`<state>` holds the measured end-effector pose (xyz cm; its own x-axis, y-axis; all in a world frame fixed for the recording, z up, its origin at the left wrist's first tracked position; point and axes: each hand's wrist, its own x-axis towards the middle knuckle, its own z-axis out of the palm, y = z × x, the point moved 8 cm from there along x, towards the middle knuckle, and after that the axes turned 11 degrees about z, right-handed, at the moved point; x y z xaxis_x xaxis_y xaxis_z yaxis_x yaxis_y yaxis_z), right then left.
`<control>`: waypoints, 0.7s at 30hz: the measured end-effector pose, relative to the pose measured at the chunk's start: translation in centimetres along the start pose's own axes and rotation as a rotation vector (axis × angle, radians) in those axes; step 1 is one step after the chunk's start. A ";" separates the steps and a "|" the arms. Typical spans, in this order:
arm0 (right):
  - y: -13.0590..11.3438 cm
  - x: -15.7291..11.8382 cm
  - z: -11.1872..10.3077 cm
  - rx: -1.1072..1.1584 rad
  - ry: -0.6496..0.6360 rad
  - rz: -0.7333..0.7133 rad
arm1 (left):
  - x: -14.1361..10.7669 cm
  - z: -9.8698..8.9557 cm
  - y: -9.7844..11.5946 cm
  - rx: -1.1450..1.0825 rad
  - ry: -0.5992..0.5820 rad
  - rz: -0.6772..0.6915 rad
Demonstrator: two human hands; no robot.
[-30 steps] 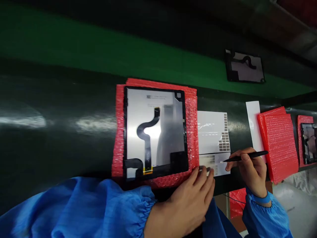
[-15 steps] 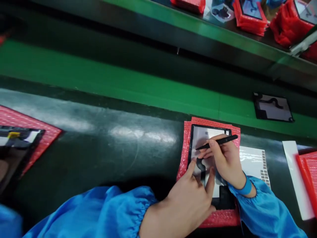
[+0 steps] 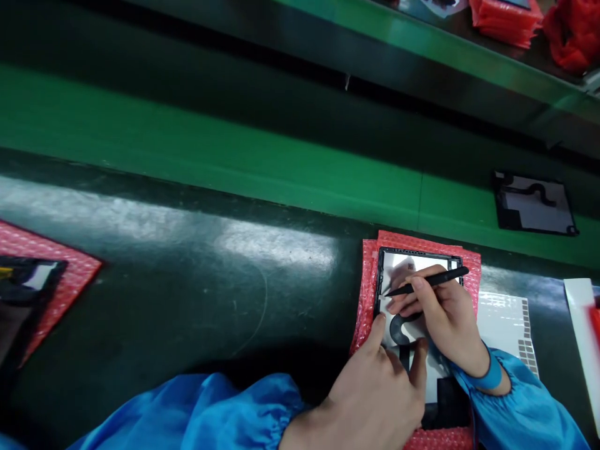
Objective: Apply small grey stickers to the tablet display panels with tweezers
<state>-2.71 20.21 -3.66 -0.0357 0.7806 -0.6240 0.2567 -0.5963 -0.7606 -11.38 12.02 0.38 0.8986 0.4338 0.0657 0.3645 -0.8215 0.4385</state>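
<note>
A tablet screen panel (image 3: 438, 365) with a black frame, pale back and curved black strip lies on red bubble wrap (image 3: 367, 294). My right hand (image 3: 452, 312) grips black tweezers (image 3: 438, 279) like a pen. Their pointed tip is at the panel's left edge; whether it touches cannot be made out. My left hand (image 3: 379, 394) rests over the lower left of the panel. Its index finger and thumb are spread apart, with the fingertips on or close to the panel and nothing held.
A sheet with small grey squares (image 3: 504, 322) lies right of the panel. Another panel (image 3: 537, 203) sits farther back. At left, a dark-framed panel (image 3: 28, 300) rests on red bubble wrap. Red packs (image 3: 506, 24) stand on the shelf above. A white strip (image 3: 581, 337) is at far right.
The view has shifted, so most things appear farther right and lower. The tweezers' tip is slightly closer to the panel's left edge. Both hands keep nearly the same pose.
</note>
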 end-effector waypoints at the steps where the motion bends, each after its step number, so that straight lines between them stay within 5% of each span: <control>1: 0.0 0.0 0.0 0.002 0.001 0.000 | 0.0 -0.1 -0.1 0.006 0.005 -0.003; 21: 0.0 0.4 0.1 0.054 0.019 -0.012 | 0.0 -1.5 -2.7 -0.194 -0.004 -0.003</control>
<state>-2.81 20.54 -3.90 -0.0198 0.7909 -0.6116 0.2042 -0.5956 -0.7769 -12.70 14.81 0.55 0.8986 0.4344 0.0611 0.3136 -0.7336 0.6029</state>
